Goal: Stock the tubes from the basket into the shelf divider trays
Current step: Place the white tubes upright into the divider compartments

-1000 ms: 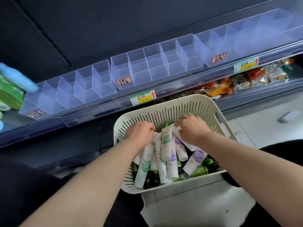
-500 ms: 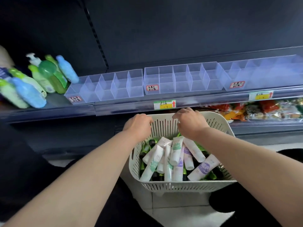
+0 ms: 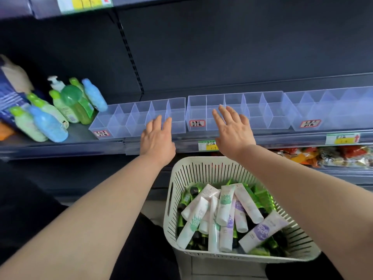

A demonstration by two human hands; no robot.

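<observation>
Bottles (image 3: 48, 124): green and blue, leaning together at the left end of the shelf (image 3: 60, 146); no part of the job.
Left tray (image 3: 121, 122): clear, along the shelf's front edge just right of the bottles; every compartment bare, no tube inside.
Left hand (image 3: 157, 138): raised at the right-hand end of the left tray, fingers straight and slightly spread, holding nothing.
Middle tray (image 3: 270, 116): clear, next along the front edge, red-bordered label on its front wall; all compartments bare.
Right hand (image 3: 235, 132): raised before the left part of the middle tray, fingers straight and fanned wide, holding nothing.
Basket (image 3: 193, 170): pale, slotted, below the shelf's front edge and under the right forearm.
Tubes (image 3: 225, 201): all in the basket, heaped crosswise; white ones with green or purple print on top, green ones with dark caps beneath.
Right tray (image 3: 327, 112): toward the right end of the shelf, blurred there, seemingly bare as well.
Done: nothing stocked; not one tube out of the basket.
Left: the whole load, to be picked from the heap and set into the compartments of all three trays.
Stage, by judgement: the very start, both hands free at the trays, no tube yet taken up.
</observation>
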